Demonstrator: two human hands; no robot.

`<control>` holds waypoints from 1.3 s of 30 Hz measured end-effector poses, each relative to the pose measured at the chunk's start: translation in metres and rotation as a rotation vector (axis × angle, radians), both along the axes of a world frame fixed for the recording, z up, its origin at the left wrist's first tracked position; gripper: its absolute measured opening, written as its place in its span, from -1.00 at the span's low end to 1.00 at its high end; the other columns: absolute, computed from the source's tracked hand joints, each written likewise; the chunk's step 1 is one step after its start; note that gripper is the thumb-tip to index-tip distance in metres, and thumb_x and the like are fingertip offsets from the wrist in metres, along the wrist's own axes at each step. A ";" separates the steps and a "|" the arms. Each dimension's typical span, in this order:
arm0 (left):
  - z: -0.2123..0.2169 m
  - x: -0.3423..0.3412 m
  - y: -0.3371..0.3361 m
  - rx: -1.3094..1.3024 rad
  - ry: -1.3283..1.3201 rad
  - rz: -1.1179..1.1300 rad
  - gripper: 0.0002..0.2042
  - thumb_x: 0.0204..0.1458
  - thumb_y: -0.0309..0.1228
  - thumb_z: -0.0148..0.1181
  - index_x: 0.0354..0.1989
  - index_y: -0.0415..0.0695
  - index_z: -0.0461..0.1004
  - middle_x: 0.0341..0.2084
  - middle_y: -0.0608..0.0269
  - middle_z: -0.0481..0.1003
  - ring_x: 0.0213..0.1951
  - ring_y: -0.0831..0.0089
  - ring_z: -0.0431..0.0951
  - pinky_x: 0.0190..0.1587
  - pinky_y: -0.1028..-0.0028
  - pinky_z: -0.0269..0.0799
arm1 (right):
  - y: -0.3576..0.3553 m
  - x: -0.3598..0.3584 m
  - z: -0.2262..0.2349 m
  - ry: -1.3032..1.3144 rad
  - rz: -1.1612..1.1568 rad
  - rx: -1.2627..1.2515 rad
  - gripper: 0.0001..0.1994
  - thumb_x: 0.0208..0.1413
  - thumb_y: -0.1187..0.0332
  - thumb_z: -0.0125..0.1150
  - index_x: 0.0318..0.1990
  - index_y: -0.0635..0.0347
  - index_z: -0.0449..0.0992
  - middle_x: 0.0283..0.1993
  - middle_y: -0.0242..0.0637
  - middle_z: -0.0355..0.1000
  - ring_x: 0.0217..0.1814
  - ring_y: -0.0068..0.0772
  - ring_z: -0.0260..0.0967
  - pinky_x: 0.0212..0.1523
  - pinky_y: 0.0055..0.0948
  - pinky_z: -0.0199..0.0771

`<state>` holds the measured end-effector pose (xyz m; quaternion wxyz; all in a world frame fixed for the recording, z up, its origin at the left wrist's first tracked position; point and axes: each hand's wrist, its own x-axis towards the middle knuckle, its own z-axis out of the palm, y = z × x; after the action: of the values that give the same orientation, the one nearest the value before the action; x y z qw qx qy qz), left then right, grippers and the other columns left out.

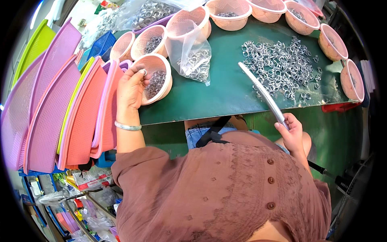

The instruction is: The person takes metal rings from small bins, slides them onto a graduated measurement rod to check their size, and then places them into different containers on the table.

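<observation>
My left hand (130,89) is closed, pinching a small silver ring (143,72) over the near pink basket (167,86), which holds a heap of rings (157,82). My right hand (292,131) grips the thick end of a tapered metal ring mandrel (264,94) at the table's front edge. The mandrel tilts up and to the left, its thin tip beside a wide pile of silver rings (278,64) on the green table (225,90). No ring shows on the mandrel.
Several more pink baskets (229,22) curve along the table's back and right side, some with rings. A clear bag of rings (195,64) stands beside the near basket. Stacked purple, coral and green plastic baskets (82,121) crowd the left. A cluttered shelf (76,201) is lower left.
</observation>
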<state>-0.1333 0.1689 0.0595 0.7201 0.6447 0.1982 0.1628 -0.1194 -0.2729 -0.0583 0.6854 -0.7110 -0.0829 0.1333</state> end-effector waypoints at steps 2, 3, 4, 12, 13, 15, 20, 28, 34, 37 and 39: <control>-0.004 0.001 -0.002 0.072 0.060 -0.008 -0.85 -0.03 -0.58 0.00 -0.26 -0.31 0.38 -0.46 0.21 0.43 -0.45 0.46 0.46 -0.38 0.57 0.39 | 0.001 0.000 0.002 0.011 -0.007 -0.021 -0.84 -0.07 0.52 0.17 -0.31 0.29 0.35 -0.52 -0.58 0.21 -0.53 -0.81 0.02 -0.53 -0.77 0.01; -0.004 0.002 -0.003 0.047 0.048 -0.013 -0.85 -0.02 -0.58 -0.01 -0.26 -0.31 0.38 -0.46 0.20 0.44 -0.44 0.44 0.47 -0.36 0.56 0.40 | 0.001 0.000 0.003 0.017 -0.010 -0.030 -0.84 -0.07 0.52 0.16 -0.31 0.29 0.35 -0.52 -0.57 0.21 -0.53 -0.81 0.02 -0.53 -0.77 0.01; -0.004 0.002 -0.005 0.024 0.036 -0.016 -0.85 -0.02 -0.58 -0.02 -0.26 -0.32 0.38 -0.45 0.19 0.44 -0.42 0.42 0.48 -0.33 0.55 0.42 | 0.002 0.000 0.003 0.020 -0.007 -0.029 -0.84 -0.07 0.52 0.16 -0.31 0.29 0.35 -0.52 -0.57 0.21 -0.53 -0.81 0.02 -0.53 -0.77 0.01; -0.005 0.003 -0.004 -0.129 -0.028 -0.069 -0.78 0.06 -0.56 -0.17 -0.17 -0.40 0.32 -0.32 0.06 0.42 -0.21 0.21 0.48 -0.12 0.41 0.44 | 0.005 0.002 0.004 0.039 0.005 -0.017 -0.83 -0.07 0.51 0.18 -0.31 0.30 0.36 -0.52 -0.57 0.22 -0.52 -0.82 0.03 -0.52 -0.77 0.02; -0.005 0.003 -0.004 -0.133 -0.030 -0.062 -0.78 0.06 -0.56 -0.17 -0.16 -0.40 0.31 -0.31 0.05 0.41 -0.20 0.20 0.48 -0.12 0.41 0.44 | 0.005 0.002 0.003 0.035 0.005 -0.020 -0.83 -0.07 0.51 0.18 -0.31 0.30 0.36 -0.52 -0.57 0.22 -0.52 -0.82 0.03 -0.52 -0.77 0.02; -0.005 0.003 -0.004 -0.141 -0.031 -0.051 -0.79 0.06 -0.56 -0.16 -0.17 -0.39 0.32 -0.32 0.06 0.42 -0.22 0.21 0.48 -0.14 0.40 0.44 | 0.004 0.002 0.000 0.028 0.005 -0.024 -0.83 -0.07 0.50 0.18 -0.31 0.29 0.36 -0.52 -0.57 0.22 -0.52 -0.82 0.03 -0.52 -0.78 0.02; -0.005 0.003 -0.008 -0.128 -0.022 -0.051 -0.82 0.02 -0.58 -0.10 -0.21 -0.35 0.33 -0.34 0.09 0.43 -0.25 0.27 0.48 -0.18 0.42 0.44 | 0.003 0.001 0.001 0.030 0.005 -0.022 -0.84 -0.06 0.50 0.18 -0.31 0.29 0.36 -0.52 -0.58 0.22 -0.52 -0.82 0.03 -0.52 -0.77 0.01; -0.008 0.004 -0.011 -0.023 0.001 -0.076 -0.75 -0.06 -0.69 -0.03 -0.15 -0.33 0.33 -0.32 0.13 0.42 -0.26 0.35 0.46 -0.17 0.50 0.41 | 0.002 0.001 0.000 0.024 0.002 -0.014 -0.84 -0.06 0.51 0.17 -0.31 0.30 0.36 -0.51 -0.58 0.22 -0.52 -0.82 0.04 -0.51 -0.78 0.03; -0.007 0.003 -0.014 0.007 -0.009 -0.104 -0.73 -0.07 -0.70 -0.03 -0.13 -0.33 0.32 -0.31 0.13 0.42 -0.25 0.37 0.46 -0.15 0.52 0.40 | 0.002 0.000 -0.001 0.022 0.002 -0.001 -0.84 -0.06 0.52 0.17 -0.30 0.30 0.36 -0.51 -0.58 0.22 -0.52 -0.81 0.04 -0.51 -0.78 0.04; -0.004 0.003 -0.017 0.016 -0.006 -0.095 -0.73 -0.08 -0.70 -0.02 -0.14 -0.31 0.33 -0.32 0.14 0.42 -0.26 0.39 0.46 -0.18 0.53 0.39 | 0.002 0.000 -0.001 0.023 -0.001 0.002 -0.84 -0.06 0.52 0.17 -0.30 0.30 0.36 -0.51 -0.58 0.22 -0.52 -0.82 0.04 -0.51 -0.78 0.04; -0.003 0.003 -0.018 0.021 -0.004 -0.085 -0.73 -0.09 -0.71 -0.01 -0.15 -0.29 0.34 -0.32 0.15 0.42 -0.26 0.39 0.46 -0.19 0.53 0.40 | 0.001 0.000 -0.002 0.018 0.000 0.000 -0.83 -0.06 0.52 0.17 -0.30 0.30 0.35 -0.51 -0.58 0.22 -0.52 -0.82 0.04 -0.51 -0.78 0.04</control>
<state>-0.1308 0.1513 0.0563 0.7199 0.6598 0.1675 0.1354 -0.1191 -0.2717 -0.0599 0.6861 -0.7098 -0.0768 0.1398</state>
